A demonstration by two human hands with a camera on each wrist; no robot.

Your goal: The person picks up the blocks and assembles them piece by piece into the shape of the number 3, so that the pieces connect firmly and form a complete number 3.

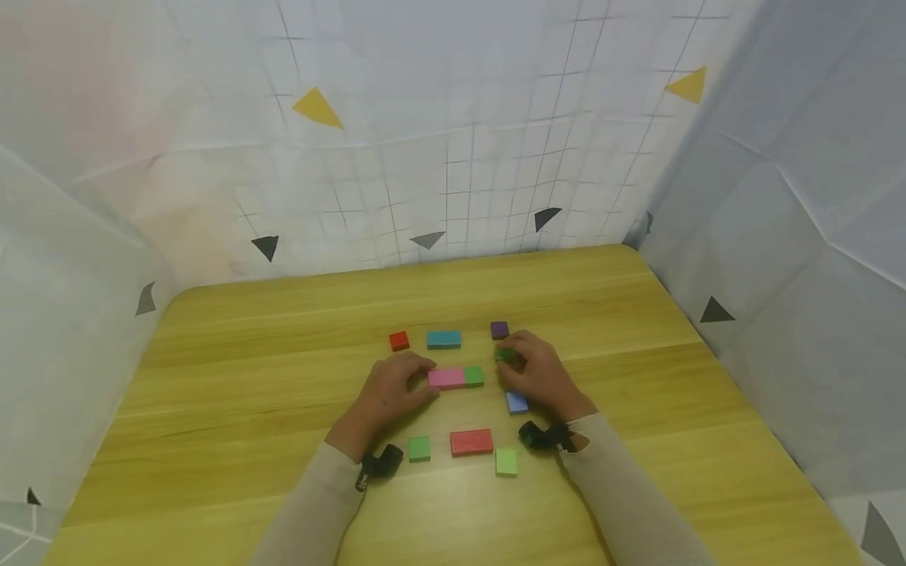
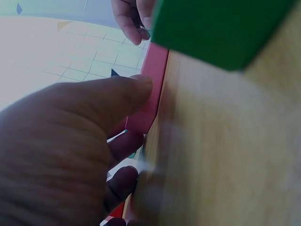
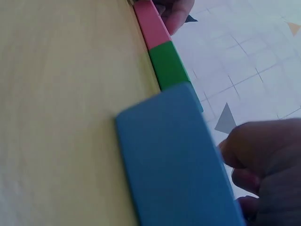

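My left hand (image 1: 388, 391) holds the left end of a pink rectangular block (image 1: 446, 379) between thumb and fingers. A small green square block (image 1: 473, 376) lies flush against the pink block's right end. To the right, my right hand (image 1: 541, 373) pinches a dark green block (image 1: 505, 354), partly hidden by the fingers. A blue block (image 1: 517, 403) lies just below that hand and looms large in the right wrist view. In the left wrist view, the thumb (image 2: 136, 92) lies along the pink block's side.
Behind the hands are a red square (image 1: 399, 340), a teal rectangle (image 1: 443, 339) and a purple square (image 1: 499, 330). Nearer are a green square (image 1: 419, 449), a red rectangle (image 1: 471, 442) and a light green square (image 1: 506, 462). White sheets (image 1: 453, 181) surround the wooden table (image 1: 248, 393).
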